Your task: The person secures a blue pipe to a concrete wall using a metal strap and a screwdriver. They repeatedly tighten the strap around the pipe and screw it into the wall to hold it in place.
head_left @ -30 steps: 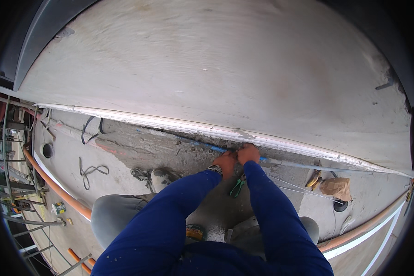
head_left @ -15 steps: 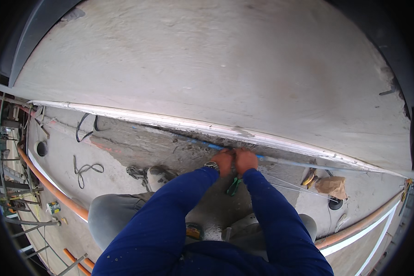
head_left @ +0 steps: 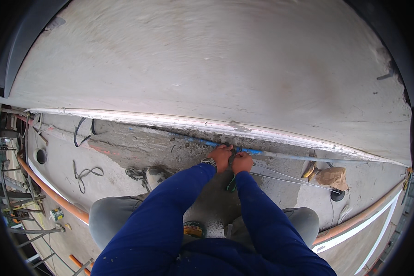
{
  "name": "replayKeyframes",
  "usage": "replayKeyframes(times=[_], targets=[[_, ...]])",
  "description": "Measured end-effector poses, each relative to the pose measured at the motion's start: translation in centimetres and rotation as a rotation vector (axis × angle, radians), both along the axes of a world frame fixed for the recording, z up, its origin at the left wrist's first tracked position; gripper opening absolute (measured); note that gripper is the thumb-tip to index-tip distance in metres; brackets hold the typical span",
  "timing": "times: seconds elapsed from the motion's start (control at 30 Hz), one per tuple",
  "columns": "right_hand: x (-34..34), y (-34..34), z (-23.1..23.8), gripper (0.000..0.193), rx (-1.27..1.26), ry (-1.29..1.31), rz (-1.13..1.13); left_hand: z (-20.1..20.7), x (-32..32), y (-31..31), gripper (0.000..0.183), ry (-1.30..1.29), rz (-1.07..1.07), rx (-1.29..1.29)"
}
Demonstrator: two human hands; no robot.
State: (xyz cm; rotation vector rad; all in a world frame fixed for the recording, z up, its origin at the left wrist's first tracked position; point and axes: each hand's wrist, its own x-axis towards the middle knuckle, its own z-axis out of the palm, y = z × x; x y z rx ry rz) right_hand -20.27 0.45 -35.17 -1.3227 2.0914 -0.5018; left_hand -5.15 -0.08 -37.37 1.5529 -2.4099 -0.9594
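A blue pipe runs along the foot of the pale wall, and both my hands are at it. My left hand, with a watch at the wrist, is closed over the pipe, its fingertips beside a dark strip-like piece. Just to its right, my right hand has its fingers curled together next to that piece; whatever is in them is hidden. Whether the dark piece goes round the pipe I cannot tell. A green-handled tool shows below the hands, partly covered by my right forearm.
A white ledge borders the wall above the pipe. At right are a crumpled brown paper bag, a yellowish tool and thin pale rods. A tin stands between my legs. Cord and an orange pipe lie left.
My hands have drawn slightly apart, and the dark piece between them now shows more. My right hand has shifted a little down and left, off the pipe. The view has tilted slightly.
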Motion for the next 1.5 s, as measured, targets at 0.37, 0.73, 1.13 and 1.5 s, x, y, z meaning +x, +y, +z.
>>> replayKeyframes(times=[0.37, 0.73, 1.13, 1.5], targets=[[0.2, -0.2, -2.6, 0.019, 0.256, -0.884, -0.385, 2.0, 0.6, -0.7, 0.013, 0.07, 0.008, 0.025], [0.0, 1.7, -3.1, 0.024, -0.02, -0.381, 0.027, 2.1, -0.3, -1.7, 0.003, 0.205, 0.259, 0.085], [0.6, 0.8, -0.9, 0.015, -0.11, -0.317, -0.05, 3.5, -0.9, -2.4, 0.005, 0.104, 0.287, 0.224], [0.4, 1.1, -4.9, 0.026, -0.068, -0.53, -0.25, 3.4, -1.0, -1.8, 0.038, 0.1, 0.21, 0.114]])
